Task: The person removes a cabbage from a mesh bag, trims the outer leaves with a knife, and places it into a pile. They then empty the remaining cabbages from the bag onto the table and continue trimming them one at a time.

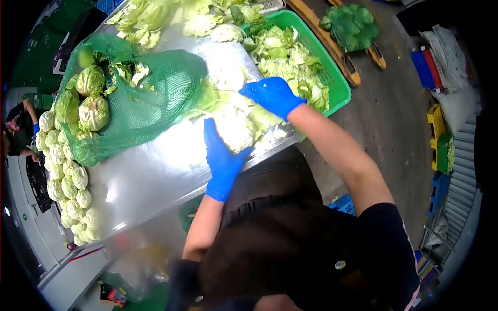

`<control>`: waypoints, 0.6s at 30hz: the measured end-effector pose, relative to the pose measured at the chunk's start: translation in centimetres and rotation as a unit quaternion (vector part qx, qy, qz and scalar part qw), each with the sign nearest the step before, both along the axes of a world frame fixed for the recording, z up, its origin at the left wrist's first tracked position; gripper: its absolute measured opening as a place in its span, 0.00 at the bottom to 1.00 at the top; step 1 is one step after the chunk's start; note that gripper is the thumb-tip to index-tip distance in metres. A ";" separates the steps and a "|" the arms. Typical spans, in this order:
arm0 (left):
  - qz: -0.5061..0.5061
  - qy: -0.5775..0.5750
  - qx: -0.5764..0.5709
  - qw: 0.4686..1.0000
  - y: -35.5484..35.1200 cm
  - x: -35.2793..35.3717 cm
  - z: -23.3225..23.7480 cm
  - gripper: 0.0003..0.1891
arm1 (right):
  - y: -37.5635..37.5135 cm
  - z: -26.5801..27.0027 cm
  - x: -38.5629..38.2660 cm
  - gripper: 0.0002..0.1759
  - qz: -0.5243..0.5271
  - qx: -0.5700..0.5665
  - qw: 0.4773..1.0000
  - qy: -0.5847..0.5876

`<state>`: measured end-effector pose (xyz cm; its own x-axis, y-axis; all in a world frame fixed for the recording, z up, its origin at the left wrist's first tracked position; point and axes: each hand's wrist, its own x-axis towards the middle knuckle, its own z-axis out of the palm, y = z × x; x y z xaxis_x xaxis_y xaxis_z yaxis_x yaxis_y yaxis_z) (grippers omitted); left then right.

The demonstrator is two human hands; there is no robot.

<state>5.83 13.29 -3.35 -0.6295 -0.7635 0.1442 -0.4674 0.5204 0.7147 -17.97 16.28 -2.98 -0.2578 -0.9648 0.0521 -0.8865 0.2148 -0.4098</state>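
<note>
On the metal table, a pale cabbage head lies among loose leaves near the front edge. My left hand, in a blue glove, rests against its near left side with thumb and fingers spread. My right hand, also gloved in blue, is just beyond the cabbage over the leaves, its fingers bent together; what they hold, if anything, is hidden. A green net bag with several cabbages in its mouth lies to the left. Beyond my right hand stands a green crate full of leaves.
Several small trimmed cabbages line the table's left edge. More leaves lie at the far side. A filled green net and a wooden pallet are on the floor. Another person stands at far left.
</note>
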 end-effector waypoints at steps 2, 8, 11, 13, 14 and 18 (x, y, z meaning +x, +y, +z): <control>0.026 0.003 0.085 0.996 -0.7 -0.1 1.2 0.64 | 1.4 1.1 2.6 0.25 -0.029 -0.043 0.998 0.019; 0.039 -0.047 0.120 0.991 -3.0 -1.0 1.3 0.67 | 3.7 2.2 6.9 0.29 -0.038 -0.053 0.998 0.001; 0.041 -0.050 0.097 0.993 -3.0 -1.1 0.7 0.67 | 3.7 1.4 6.8 0.29 -0.026 -0.058 0.998 -0.008; 0.033 -0.054 0.119 0.991 -2.9 -1.1 1.1 0.67 | 3.6 0.6 6.8 0.28 -0.014 -0.070 0.997 -0.012; 0.027 -0.057 0.121 0.991 -2.8 -1.0 1.3 0.67 | 3.5 0.5 7.0 0.28 -0.024 -0.061 0.997 -0.040; 0.024 -0.064 0.107 0.992 -3.3 -1.4 1.2 0.68 | 2.1 0.2 6.7 0.24 -0.035 -0.073 0.996 -0.031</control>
<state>4.45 9.98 -2.13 -0.5939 -0.7978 -0.1037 -0.5821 0.3372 0.7399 -11.28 18.35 -2.79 -0.3311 -0.9278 0.1717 -0.8434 0.2095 -0.4947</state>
